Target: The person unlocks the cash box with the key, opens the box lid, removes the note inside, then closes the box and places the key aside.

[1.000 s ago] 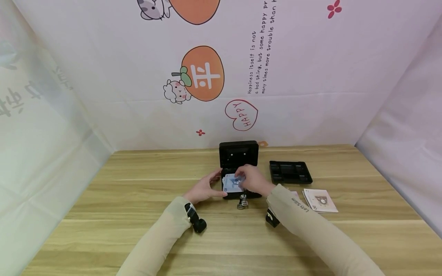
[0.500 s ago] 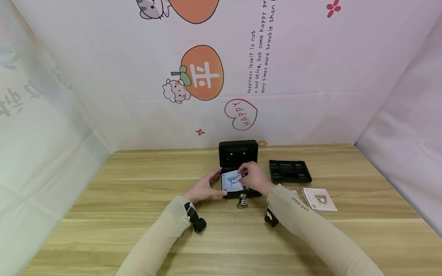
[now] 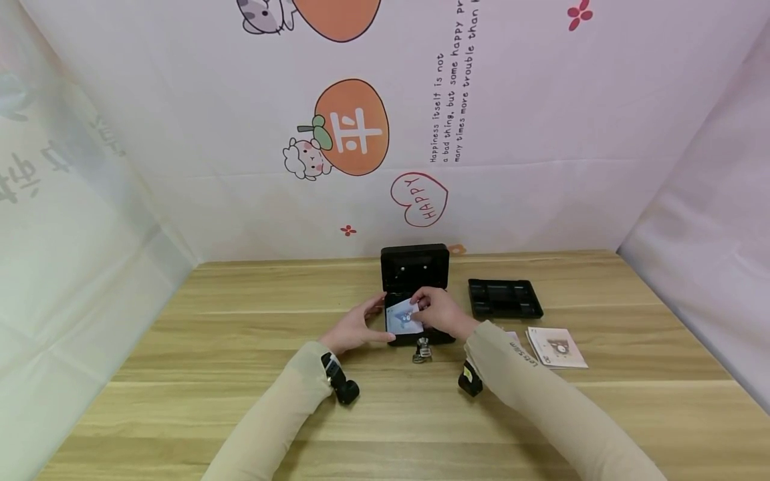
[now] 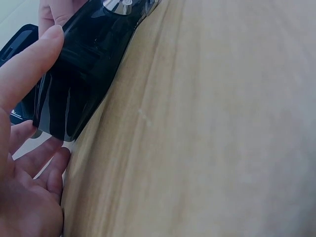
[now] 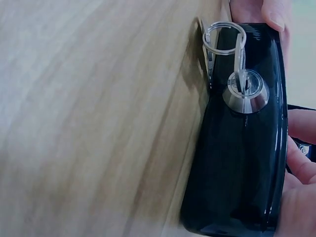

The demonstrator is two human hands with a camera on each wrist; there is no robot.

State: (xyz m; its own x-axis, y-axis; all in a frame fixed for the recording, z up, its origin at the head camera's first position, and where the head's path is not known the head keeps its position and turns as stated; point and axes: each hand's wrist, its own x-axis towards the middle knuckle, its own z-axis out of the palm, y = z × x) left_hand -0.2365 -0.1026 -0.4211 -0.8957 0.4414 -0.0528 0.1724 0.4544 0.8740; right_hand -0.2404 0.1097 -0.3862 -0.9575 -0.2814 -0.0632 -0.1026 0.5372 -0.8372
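Observation:
A black cash box (image 3: 415, 268) stands with its lid raised against the back. Inside its base lies a bluish card (image 3: 398, 325) with a cartoon figure, slightly tilted. My left hand (image 3: 356, 329) holds the box's left end, thumb on the front rim and fingers along the side; the left wrist view shows this thumb (image 4: 34, 64) over the black wall. My right hand (image 3: 444, 312) reaches into the box and pinches the card's right edge between thumb and fingers. In the right wrist view, a key sits in the silver lock (image 5: 247, 101), with a key ring (image 5: 224, 52).
A black compartment tray (image 3: 505, 299) lies to the right of the box. Nearer me is a small stack of square cards (image 3: 561, 347), with another card partly behind my right sleeve (image 3: 523, 381). A printed white cloth (image 3: 517, 200) hangs behind the wooden table (image 3: 265, 287).
The card has shifted and turned a little inside the box. My right hand rose slightly, then moved down and left with it. My left hand has stayed on the box.

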